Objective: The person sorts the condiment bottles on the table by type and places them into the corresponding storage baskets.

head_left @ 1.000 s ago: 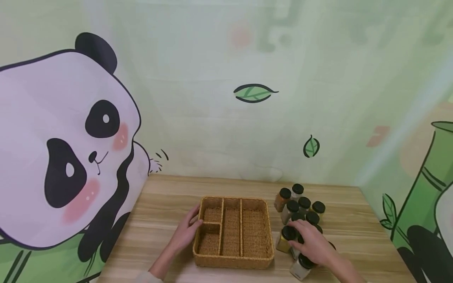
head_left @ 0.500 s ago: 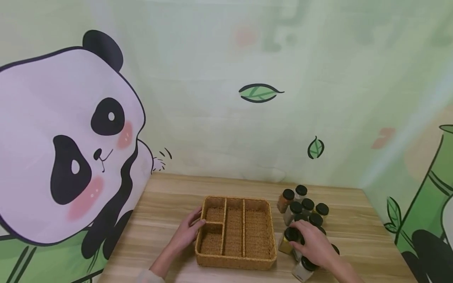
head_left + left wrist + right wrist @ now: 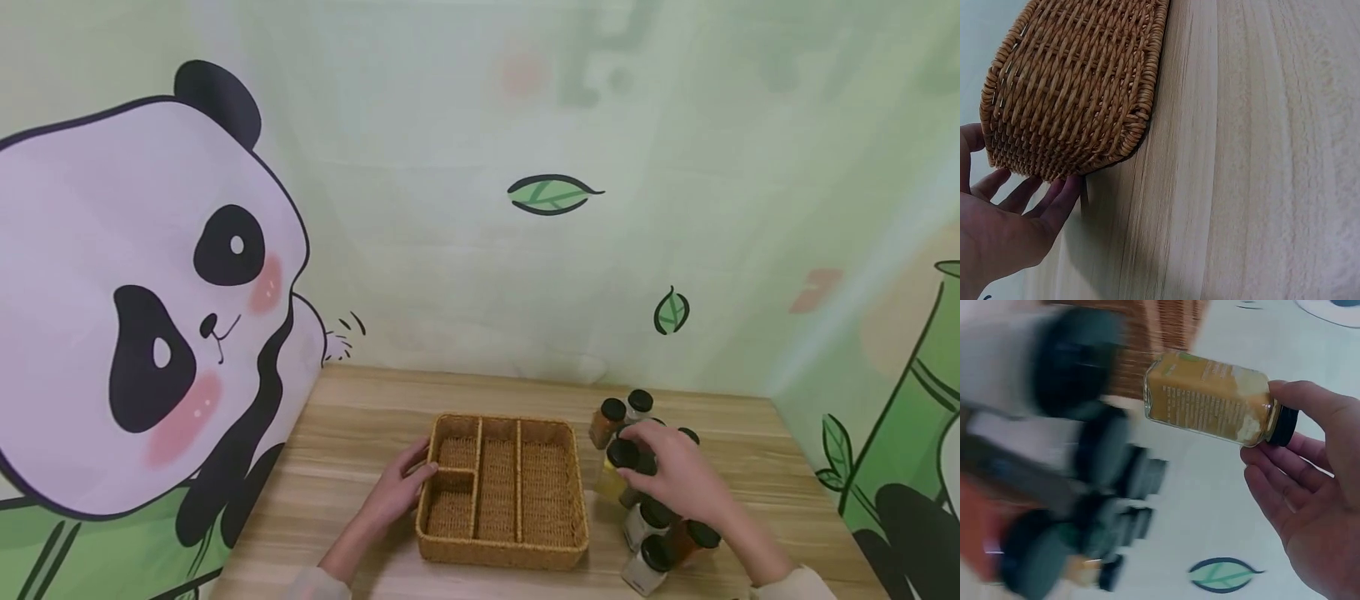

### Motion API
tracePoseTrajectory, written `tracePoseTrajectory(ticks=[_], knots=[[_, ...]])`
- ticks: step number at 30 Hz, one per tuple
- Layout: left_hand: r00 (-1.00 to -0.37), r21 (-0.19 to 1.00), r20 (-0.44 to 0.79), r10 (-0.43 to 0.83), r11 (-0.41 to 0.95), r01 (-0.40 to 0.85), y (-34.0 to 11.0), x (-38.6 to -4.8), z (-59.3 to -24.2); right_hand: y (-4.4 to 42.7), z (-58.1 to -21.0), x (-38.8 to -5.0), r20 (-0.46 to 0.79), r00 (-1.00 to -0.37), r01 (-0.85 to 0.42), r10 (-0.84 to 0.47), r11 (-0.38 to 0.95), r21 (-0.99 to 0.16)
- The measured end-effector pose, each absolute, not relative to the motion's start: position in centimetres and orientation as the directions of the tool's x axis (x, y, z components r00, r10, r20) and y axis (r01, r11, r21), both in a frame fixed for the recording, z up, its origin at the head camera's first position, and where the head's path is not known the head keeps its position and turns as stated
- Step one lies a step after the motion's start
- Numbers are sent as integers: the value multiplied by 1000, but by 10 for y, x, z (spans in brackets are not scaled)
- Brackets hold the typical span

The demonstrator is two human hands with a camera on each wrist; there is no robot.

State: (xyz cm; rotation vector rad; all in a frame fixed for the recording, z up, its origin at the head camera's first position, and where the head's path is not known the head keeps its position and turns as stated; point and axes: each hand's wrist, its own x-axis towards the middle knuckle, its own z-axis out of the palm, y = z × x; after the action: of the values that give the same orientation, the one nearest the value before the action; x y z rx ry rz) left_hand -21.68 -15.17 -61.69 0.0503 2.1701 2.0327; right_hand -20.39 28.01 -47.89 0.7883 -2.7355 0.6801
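Observation:
A woven basket (image 3: 498, 554) with several compartments stands on the wooden table. My left hand (image 3: 392, 493) holds its left side, thumb at the rim; in the left wrist view the fingertips lie against the woven wall (image 3: 1072, 81). My right hand (image 3: 678, 471) pinches a glass spice jar by its black lid, up among the other jars to the right of the basket. In the right wrist view this spice jar (image 3: 1204, 400) shows yellow powder and a printed label, lifted clear of its neighbours. Thumb and fingers close around the lid.
Several more black-lidded spice jars stand behind and in front of my right hand, including a white one (image 3: 643, 573), a red-brown one (image 3: 688, 542) and an orange one (image 3: 603, 429). A printed panda cloth (image 3: 420, 208) hangs behind the table (image 3: 360, 400).
My right hand has raised the yellow spice jar from the table and moved it slightly away from me, uncovering jars near the front. The left hand stays on the basket.

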Motion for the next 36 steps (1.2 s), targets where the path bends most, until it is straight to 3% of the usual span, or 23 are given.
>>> tracePoseTrajectory(ticks=[7,20,36], knots=[[-987,992,-111,120,68,-103,-155,-219,-614,247,-449,-228,312,-833,-553,-457,697,-457],[-985,990,-125,118,82,-116,-160,-219,-613,140,-465,-272,335,-784,-612,-522,566,-552],[-987,989,-119,113,99,-108,-150,-222,-614,74,-519,-296,262,-757,-649,-598,645,-403]])
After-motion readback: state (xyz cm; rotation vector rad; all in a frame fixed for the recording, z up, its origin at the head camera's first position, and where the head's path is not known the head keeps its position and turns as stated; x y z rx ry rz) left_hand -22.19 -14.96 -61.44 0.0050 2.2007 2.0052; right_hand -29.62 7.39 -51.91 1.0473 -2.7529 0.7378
